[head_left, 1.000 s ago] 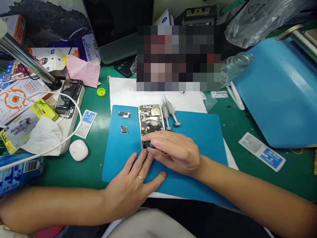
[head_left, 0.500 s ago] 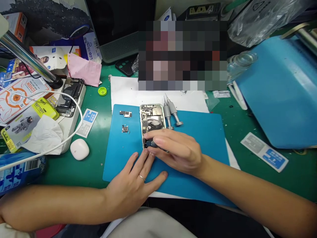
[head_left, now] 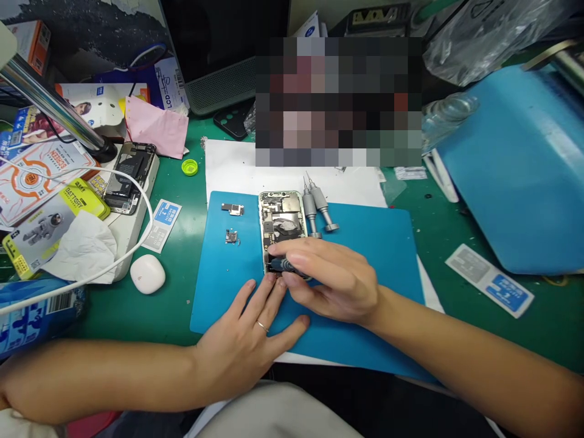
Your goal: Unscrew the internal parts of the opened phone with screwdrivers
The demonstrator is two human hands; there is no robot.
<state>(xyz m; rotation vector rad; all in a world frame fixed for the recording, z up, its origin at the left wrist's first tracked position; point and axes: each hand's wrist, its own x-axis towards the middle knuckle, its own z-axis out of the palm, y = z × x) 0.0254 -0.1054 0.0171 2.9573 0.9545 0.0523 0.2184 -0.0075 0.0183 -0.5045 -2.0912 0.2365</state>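
Note:
An opened phone (head_left: pixel 280 222) lies lengthwise on a blue work mat (head_left: pixel 365 255), its inner boards showing. My right hand (head_left: pixel 333 280) covers the phone's near half, fingers closed round a small dark tool (head_left: pixel 285 266) that points into the phone. My left hand (head_left: pixel 249 337) lies flat on the mat just below the phone, fingers spread and fingertips touching its near end; a ring is on one finger. Two grey screwdrivers (head_left: pixel 316 207) lie right of the phone. Two small removed parts (head_left: pixel 232 222) sit on the mat to its left.
A second opened phone (head_left: pixel 128 176) rests on a white box at the left, with a white cable (head_left: pixel 137 243), tissue (head_left: pixel 82 246) and a white pebble-shaped case (head_left: pixel 147 274). A large blue sheet (head_left: pixel 515 170) rises at the right. Packets and labels litter the green table (head_left: pixel 456 243).
The view has shifted slightly. My right hand has edged a little to the right over the phone's near half, still gripping the dark tool. The left hand stays flat.

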